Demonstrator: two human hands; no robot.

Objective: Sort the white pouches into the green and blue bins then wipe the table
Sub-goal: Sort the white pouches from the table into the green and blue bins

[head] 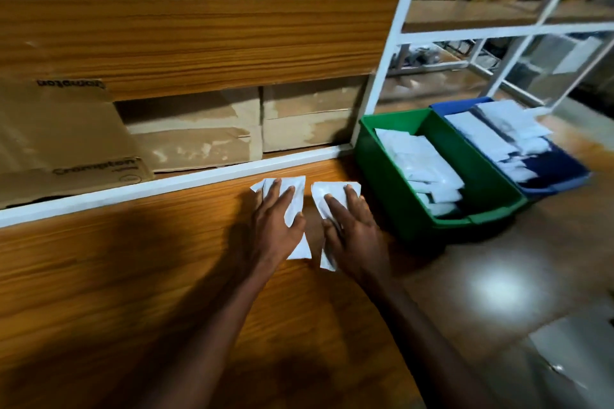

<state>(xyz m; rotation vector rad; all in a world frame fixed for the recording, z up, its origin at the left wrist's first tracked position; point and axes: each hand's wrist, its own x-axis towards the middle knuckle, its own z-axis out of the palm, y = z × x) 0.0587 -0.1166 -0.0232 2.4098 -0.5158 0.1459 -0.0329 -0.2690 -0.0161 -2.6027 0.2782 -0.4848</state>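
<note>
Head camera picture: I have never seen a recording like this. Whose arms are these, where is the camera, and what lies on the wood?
There is no machine here. The single view comes from a wide-angle camera worn on a person's head, looking forward and down at their own bare arms.

On the brown wood-grain table lie two flat white pouches side by side. The left hand rests flat on the left white pouch, and the right hand rests flat on the right white pouch. Fingers are straight, so neither pouch is gripped.

To the right stand a green plastic bin and, beyond it, a blue plastic bin, both already holding white pouches. Behind the table are cardboard boxes on a white-framed shelf.
</note>
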